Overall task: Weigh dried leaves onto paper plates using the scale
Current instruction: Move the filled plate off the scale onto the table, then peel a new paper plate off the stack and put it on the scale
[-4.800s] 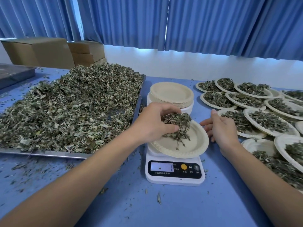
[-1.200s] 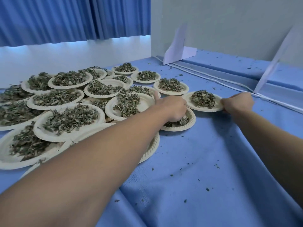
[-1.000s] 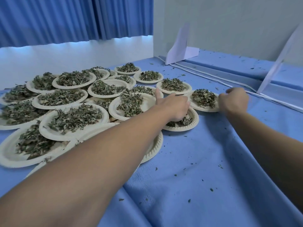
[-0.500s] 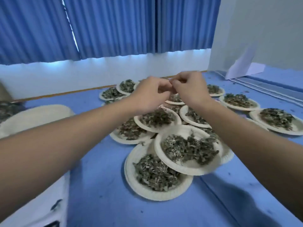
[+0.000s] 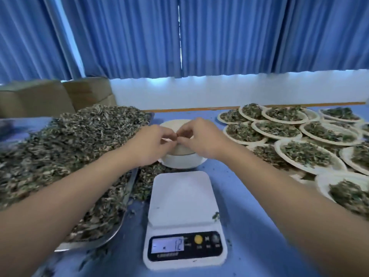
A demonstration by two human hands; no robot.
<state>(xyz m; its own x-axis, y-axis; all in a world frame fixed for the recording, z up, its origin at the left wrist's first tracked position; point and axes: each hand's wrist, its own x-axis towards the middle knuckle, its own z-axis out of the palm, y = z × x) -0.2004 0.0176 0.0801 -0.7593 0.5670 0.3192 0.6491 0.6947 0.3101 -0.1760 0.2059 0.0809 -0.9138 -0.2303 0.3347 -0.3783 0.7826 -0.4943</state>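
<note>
Looking down on a white scale (image 5: 182, 198) at bottom centre, display reading 12, stack of paper plates (image 5: 182, 149) just beyond at mid-frame. Holding left hand (image 5: 151, 144) and right hand (image 5: 203, 140) together over that stack, fingers curled, tips meeting, unclear whether pinching anything. Reaching in from both lower corners, between dried leaves (image 5: 79, 140) left and filled plates (image 5: 337, 162) right.

Hands (image 5: 148, 144) now over the plate stack (image 5: 183, 151) (scale (image 5: 181, 198) bare).

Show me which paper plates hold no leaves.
The stack behind the scale, beneath the left hand and right hand: bare tan plates. The plates at the right all carry leaves.
</note>
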